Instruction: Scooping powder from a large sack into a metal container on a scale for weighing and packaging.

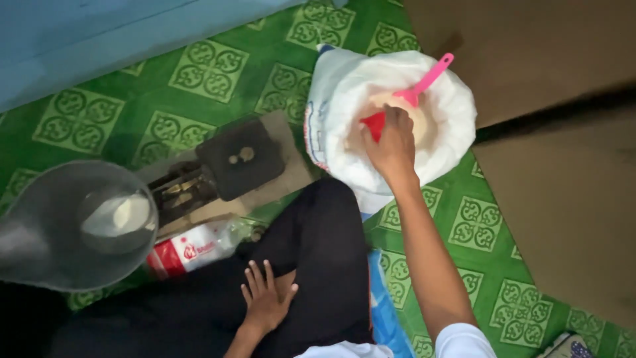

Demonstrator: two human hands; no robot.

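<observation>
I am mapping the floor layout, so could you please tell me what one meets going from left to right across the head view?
Grey metal bowl → red and white packet → dark scale → left hand resting on the knee → right hand on the pink scoop in the white sack → brown cardboard.

A home floor: green patterned mat (pixel 199 73), open flour sack (pixel 344 99) (rolled down), plastic packet (pixel 192 248).

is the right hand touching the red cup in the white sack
Touching. The head view shows the right hand reaching into the white sack, its fingers lying over the red cup with no gap between them.
</observation>
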